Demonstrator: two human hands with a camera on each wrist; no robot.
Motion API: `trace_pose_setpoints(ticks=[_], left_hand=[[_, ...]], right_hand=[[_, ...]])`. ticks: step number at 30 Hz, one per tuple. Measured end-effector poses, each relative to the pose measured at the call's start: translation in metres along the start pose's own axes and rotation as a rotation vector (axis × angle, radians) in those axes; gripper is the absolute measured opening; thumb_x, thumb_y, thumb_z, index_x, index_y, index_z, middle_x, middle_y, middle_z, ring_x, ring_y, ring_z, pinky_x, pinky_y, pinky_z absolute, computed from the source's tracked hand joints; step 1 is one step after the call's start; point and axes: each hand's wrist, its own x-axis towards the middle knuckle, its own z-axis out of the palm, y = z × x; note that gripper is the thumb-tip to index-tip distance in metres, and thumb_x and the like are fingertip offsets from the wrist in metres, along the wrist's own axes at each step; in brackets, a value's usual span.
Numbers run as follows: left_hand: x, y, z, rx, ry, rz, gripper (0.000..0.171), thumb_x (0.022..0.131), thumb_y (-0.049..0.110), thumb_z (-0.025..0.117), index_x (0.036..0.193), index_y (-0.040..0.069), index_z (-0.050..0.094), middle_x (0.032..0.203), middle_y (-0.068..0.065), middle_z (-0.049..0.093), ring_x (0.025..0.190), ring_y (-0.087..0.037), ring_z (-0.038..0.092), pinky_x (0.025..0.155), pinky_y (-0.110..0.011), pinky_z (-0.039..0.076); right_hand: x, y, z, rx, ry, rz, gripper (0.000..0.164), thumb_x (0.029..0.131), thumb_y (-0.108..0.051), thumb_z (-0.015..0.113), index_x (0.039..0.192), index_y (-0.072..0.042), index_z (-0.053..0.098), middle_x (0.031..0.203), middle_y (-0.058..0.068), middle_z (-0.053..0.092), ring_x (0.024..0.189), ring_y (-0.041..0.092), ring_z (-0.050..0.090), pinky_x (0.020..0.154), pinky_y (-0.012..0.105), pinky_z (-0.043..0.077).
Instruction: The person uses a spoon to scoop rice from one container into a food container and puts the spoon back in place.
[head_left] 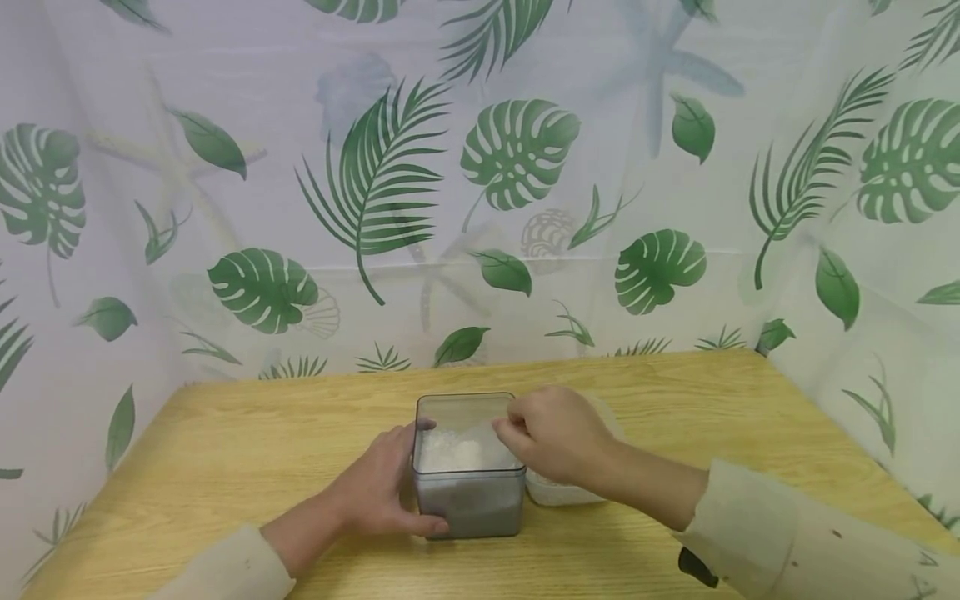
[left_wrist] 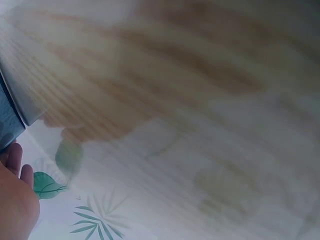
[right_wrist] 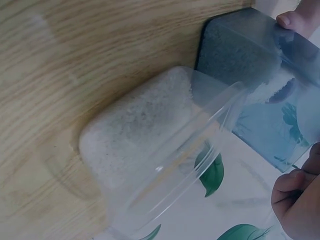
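A clear grey-tinted square container (head_left: 471, 503) stands on the table, with white grains like rice (head_left: 453, 450) heaped inside. My left hand (head_left: 378, 487) grips its left side, thumb along the front and fingers toward the back. My right hand (head_left: 558, 433) is curled over the container's right rim. From its fist a pale translucent utensil (right_wrist: 307, 116) reaches into the container, its handle mostly hidden by the fingers. Partly under my right forearm sits a clear plastic tub (right_wrist: 137, 117), also holding white grains, close against the container's right side.
The wood-grain table (head_left: 285, 433) spreads around both containers. Behind and at the sides hangs a white leaf-print sheet (head_left: 420, 317), meeting the table's back edge. A dark object (head_left: 697, 567) shows beneath my right sleeve.
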Motion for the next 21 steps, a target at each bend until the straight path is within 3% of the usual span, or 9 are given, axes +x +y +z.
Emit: trace_pose_setpoints(ticks=[6,21], left_hand=[[0.0007,0.0007,-0.0022,0.014,-0.006,-0.011,0.117,0.063,0.076,0.077,0.150,0.012,0.032,0.136,-0.002,0.055,0.127,-0.022,0.047,0.108,-0.050,0.041],[-0.0022,0.0030,-0.0032,0.003,-0.012,-0.014,0.115,0.063,0.074,0.078,0.149,0.012,0.033,0.135,-0.001,0.054,0.127,-0.022,0.048,0.108,-0.050,0.041]], right_hand=[[-0.0028,0.0035,-0.0021,0.101,0.000,0.093,0.049,0.096,-0.021,0.059,0.052,-0.020,0.036,0.047,-0.014,0.028,0.046,0.003,0.028,0.046,0.020,0.027],[-0.0077,0.0073,0.0007,0.282,0.022,0.191,0.048,0.098,-0.021,0.059,0.055,-0.018,0.039,0.049,-0.011,0.031,0.048,0.004,0.029,0.048,0.020,0.025]])
